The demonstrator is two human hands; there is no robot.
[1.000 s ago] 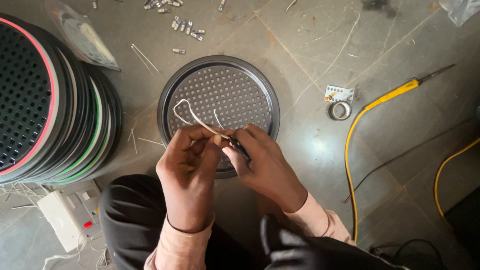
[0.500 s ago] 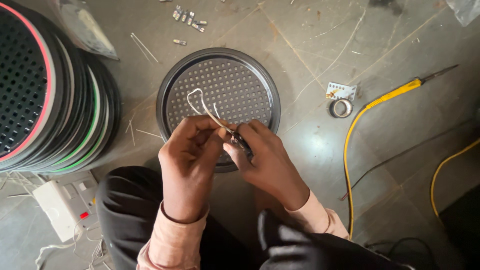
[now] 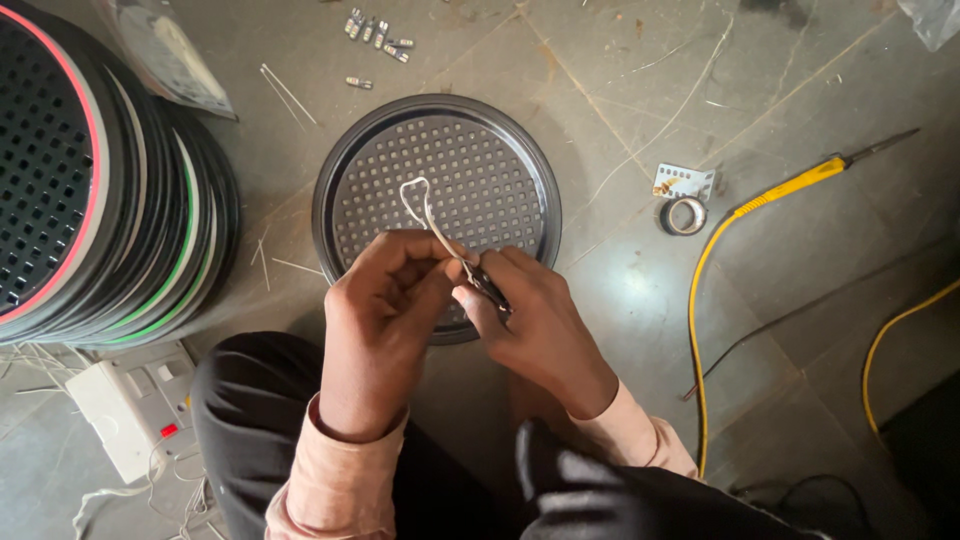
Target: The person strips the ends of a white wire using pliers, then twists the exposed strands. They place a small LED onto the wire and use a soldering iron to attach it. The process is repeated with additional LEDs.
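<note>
In the head view, the left hand (image 3: 375, 320) is pinching the end of a looped white wire (image 3: 420, 205), its fingers (image 3: 432, 262) closed on it. The right hand (image 3: 540, 325) is clenching a small dark tool (image 3: 488, 288), seemingly pliers or cutters, right where the wire meets it. The loop is standing up over the perforated round black grille (image 3: 436, 185) lying on the floor (image 3: 620, 90). Judging by this, the wire end is being stripped or trimmed; the next move would call for a steady pull with the left hand holding firm. A yellow-handled soldering iron (image 3: 800, 180) is lying well apart to the right, near a tape roll (image 3: 684, 215); stacked grilles (image 3: 110, 190) are sitting to the left.
</note>
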